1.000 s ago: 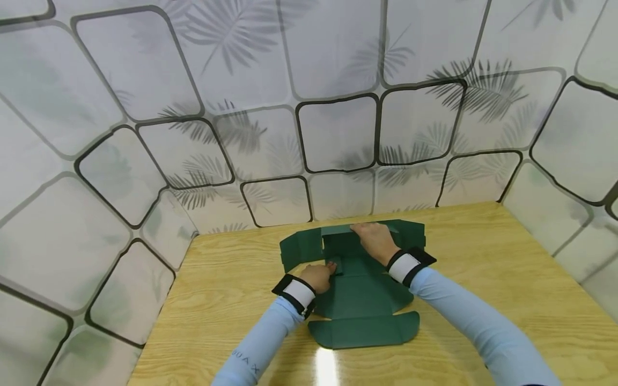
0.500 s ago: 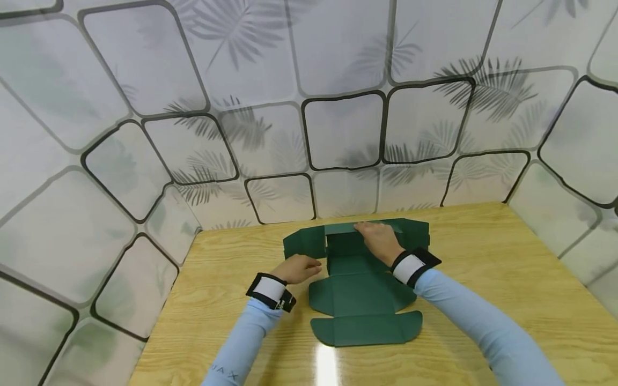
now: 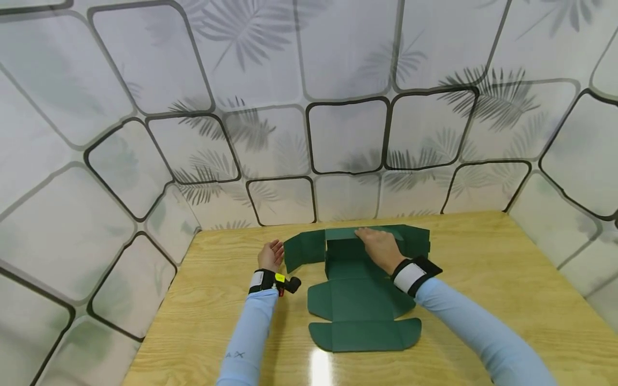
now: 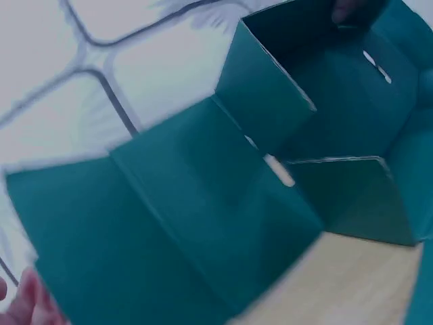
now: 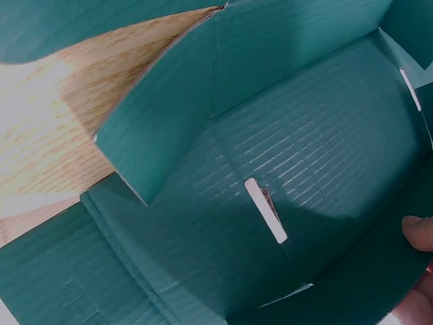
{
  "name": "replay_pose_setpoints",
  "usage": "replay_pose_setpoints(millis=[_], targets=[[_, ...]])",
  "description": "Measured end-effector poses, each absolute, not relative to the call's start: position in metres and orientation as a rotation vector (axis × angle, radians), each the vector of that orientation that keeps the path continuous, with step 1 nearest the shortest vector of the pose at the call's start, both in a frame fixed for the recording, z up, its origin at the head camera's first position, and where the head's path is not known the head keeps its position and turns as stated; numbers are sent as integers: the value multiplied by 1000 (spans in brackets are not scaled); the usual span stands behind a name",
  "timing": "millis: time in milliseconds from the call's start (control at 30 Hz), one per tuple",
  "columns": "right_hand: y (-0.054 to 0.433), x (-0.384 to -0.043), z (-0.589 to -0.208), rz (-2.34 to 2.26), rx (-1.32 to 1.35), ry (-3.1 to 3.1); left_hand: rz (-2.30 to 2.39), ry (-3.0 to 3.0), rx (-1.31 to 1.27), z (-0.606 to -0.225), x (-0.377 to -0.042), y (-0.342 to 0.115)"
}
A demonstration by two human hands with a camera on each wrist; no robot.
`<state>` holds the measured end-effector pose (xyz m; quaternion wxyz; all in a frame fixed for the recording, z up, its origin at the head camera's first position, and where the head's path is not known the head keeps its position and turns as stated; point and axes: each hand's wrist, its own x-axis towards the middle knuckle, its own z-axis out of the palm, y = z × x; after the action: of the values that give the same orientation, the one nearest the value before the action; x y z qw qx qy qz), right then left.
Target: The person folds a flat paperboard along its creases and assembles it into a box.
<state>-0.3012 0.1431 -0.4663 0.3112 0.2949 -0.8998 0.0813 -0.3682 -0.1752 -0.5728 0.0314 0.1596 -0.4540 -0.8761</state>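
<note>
A green cardboard box (image 3: 362, 299), partly folded up, lies on the table with its front panels spread flat towards me. My right hand (image 3: 380, 247) grips the top edge of the raised back wall; in the right wrist view the thumb (image 5: 419, 233) lies on the wall's inner face and the fingers go behind it. My left hand (image 3: 271, 255) is beside the outer end of the left side flap (image 3: 305, 250), fingers extended and palm turned up. In the left wrist view its fingertips (image 4: 32, 305) show right at that flap's edge, partly hidden behind it.
The wooden table (image 3: 217, 321) extends on both sides of the box. Behind it stands a patterned curtain wall (image 3: 345, 195). A right side flap (image 3: 416, 241) sticks out past my right hand. Slots (image 5: 266, 210) are cut along the box's folds.
My left hand left the box's inner left corner, moved left, then went forward to the outer end of the left flap and turned palm up. The right hand stays on the back wall.
</note>
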Motion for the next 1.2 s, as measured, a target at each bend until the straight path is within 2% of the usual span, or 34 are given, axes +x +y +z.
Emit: replay_pose_setpoints(millis=[67, 267, 333, 500, 567, 700, 833, 1067, 1200], targets=[[143, -300, -467, 219, 776, -2375, -2792, -1347, 426, -608, -384, -176], [143, -300, -467, 195, 786, -2366, -2962, -1355, 200, -621, -385, -162], [143, -301, -467, 193, 782, -2364, -3091, -1283, -70, -630, -387, -165], [145, -302, -468, 212, 769, -2365, -3044, -1614, -186, -569, -338, -137], [145, -302, -468, 213, 773, -2369, -2966, -1781, -131, -527, -308, -123], [144, -303, -469, 211, 785, -2366, -2943, -1905, -250, -496, -286, -112], [147, -302, -468, 196, 779, -2354, -2862, -2078, -340, -487, -280, -97], [149, -302, -472, 171, 768, -2363, -2784, -2280, -448, -492, -274, -64], [149, -300, -475, 176, 760, -2362, -2488, -2572, -440, -493, -271, -55]])
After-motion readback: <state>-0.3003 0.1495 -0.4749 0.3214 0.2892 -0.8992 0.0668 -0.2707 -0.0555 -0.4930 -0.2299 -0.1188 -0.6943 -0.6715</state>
